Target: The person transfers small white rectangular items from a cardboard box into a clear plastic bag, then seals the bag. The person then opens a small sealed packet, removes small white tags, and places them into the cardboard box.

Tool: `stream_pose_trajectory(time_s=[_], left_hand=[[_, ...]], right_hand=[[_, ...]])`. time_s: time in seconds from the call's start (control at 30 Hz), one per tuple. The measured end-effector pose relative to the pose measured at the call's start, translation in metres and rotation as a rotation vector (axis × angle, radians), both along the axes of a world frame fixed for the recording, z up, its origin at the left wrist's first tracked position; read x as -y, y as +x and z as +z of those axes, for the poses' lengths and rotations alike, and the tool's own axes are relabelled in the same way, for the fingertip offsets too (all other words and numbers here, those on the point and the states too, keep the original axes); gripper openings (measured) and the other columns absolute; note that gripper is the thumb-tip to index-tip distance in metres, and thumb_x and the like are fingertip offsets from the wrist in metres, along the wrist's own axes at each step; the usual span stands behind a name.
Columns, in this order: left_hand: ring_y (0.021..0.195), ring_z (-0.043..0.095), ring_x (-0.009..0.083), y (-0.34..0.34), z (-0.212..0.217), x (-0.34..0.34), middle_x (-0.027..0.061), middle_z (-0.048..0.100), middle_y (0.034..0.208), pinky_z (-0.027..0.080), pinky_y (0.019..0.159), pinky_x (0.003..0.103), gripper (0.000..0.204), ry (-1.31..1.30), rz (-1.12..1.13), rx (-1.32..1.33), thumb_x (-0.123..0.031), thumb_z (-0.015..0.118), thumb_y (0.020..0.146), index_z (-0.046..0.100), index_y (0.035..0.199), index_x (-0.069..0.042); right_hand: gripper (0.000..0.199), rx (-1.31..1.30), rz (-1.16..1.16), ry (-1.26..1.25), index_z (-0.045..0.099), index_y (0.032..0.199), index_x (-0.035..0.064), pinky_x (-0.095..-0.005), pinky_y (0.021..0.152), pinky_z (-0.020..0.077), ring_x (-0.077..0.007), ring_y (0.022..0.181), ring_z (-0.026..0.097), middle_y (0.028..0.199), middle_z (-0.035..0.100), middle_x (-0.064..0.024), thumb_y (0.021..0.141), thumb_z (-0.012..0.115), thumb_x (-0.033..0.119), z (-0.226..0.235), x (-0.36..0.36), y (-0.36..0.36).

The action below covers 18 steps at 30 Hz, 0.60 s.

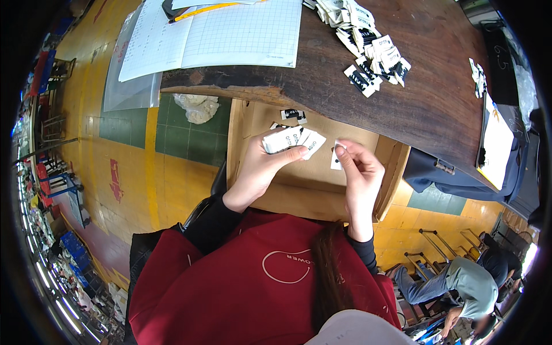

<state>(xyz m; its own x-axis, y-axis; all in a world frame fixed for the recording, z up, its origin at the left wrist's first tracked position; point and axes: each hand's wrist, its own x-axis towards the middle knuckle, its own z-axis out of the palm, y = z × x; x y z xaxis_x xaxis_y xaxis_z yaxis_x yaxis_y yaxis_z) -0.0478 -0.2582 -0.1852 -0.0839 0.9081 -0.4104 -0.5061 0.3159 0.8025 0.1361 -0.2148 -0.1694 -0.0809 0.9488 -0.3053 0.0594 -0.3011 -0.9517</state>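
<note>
My left hand (261, 167) grips a fanned stack of white paper tags (293, 140) with black print, held over an open cardboard box (310, 190) on my lap. My right hand (359, 169) pinches a single white tag (337, 156) between thumb and fingers, just right of the stack. A few loose tags (293, 115) lie in the box near its far wall. I wear a red top with black sleeves.
A dark wooden table (425, 92) lies beyond the box, holding a heap of black-and-white tags (368, 49), gridded paper sheets (241, 34) with a yellow pencil (204, 10), and a clipboard (494, 149). Another person (466, 284) bends down at lower right. The floor is yellow and green.
</note>
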Motion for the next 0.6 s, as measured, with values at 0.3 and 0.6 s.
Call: stream_pose_trajectory(time_s=[0.3,0.6], left_hand=[[0.094,0.067,0.0108,0.006,0.000,0.001,0.0056,0.071,0.102,0.053,0.082,0.026,0.023,0.003,-0.053,-0.035,-0.006,0.074,0.089,0.067,0.110,0.001],[0.093,0.067,0.0119,0.000,-0.001,0.000,0.0060,0.071,0.102,0.053,0.081,0.027,0.024,-0.011,-0.035,-0.014,-0.010,0.073,0.091,0.066,0.110,0.002]], right_hand=[[0.011,0.129,0.171,0.051,0.071,0.093,-0.0037,-0.0217,0.069,0.0453,-0.0076,0.074,0.055,0.086,0.065,-0.0033,0.087,0.075,0.005,0.001,0.002,-0.010],[0.020,0.065,0.151,0.087,0.070,0.112,-0.0021,-0.0232,0.075,0.0498,-0.0083,0.079,0.061,0.087,0.068,-0.0039,0.093,0.067,0.003,0.000,0.004,-0.004]])
